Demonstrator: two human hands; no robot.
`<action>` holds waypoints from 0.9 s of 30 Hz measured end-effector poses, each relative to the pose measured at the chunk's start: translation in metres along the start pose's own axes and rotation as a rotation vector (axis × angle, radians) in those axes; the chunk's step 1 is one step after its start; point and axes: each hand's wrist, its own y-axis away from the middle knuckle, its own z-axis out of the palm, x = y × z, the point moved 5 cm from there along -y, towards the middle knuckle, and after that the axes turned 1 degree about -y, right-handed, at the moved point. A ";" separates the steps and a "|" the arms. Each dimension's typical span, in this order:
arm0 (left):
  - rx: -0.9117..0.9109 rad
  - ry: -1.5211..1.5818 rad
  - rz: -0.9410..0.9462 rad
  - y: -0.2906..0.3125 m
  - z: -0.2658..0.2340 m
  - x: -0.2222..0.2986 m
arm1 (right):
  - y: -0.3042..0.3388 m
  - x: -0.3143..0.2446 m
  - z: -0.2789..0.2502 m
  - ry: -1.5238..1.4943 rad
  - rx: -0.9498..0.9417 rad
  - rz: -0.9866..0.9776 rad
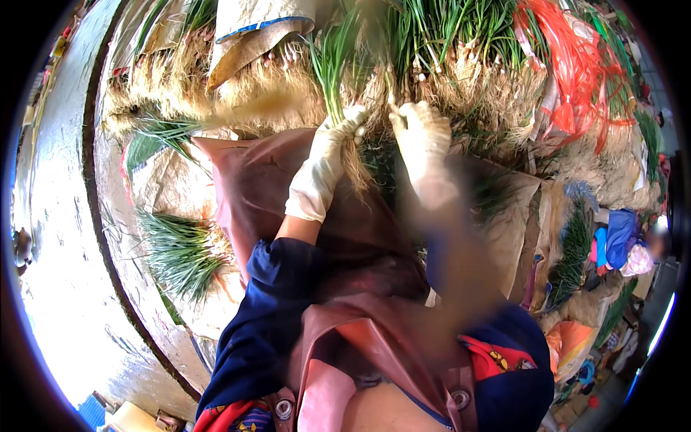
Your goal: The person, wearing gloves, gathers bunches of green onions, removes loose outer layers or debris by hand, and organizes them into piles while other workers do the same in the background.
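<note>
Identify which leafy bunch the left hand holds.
The upright bunch clasped in the left hand, its roots dangling below; the splayed bunch left of the apron lies on sacking, others are packed ahead.

Clasping a small bunch of green onions (334,93) in the gloved left hand (337,137), with leaves (331,61) standing up beyond the grip and pale roots (355,167) trailing out just below it. Holding the gloved right hand (423,137) close beside that grip, on its right, with fingertips at a thin stalk (391,86), too blurred to tell whether pinched or merely touched. Facing, beyond the grip, a packed row of rooted green onions (468,75), with a white sack (265,14) up and left, red plastic strips (572,79) well to the right, a smaller pile (180,255) lower left, and a brown apron (266,173) spread underneath.
</note>
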 end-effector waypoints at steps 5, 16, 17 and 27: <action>0.038 -0.145 -0.042 0.001 0.014 -0.009 | 0.033 -0.019 -0.012 -0.193 0.057 -0.244; 0.054 -0.261 0.047 0.009 0.019 -0.006 | -0.038 -0.008 0.035 -1.267 -0.574 0.362; 0.064 -0.264 0.064 0.010 0.018 -0.006 | -0.038 -0.015 0.038 -1.478 -0.579 0.415; -0.072 -0.099 -0.258 0.005 0.011 -0.014 | -0.034 -0.005 0.031 -0.450 -0.258 -0.023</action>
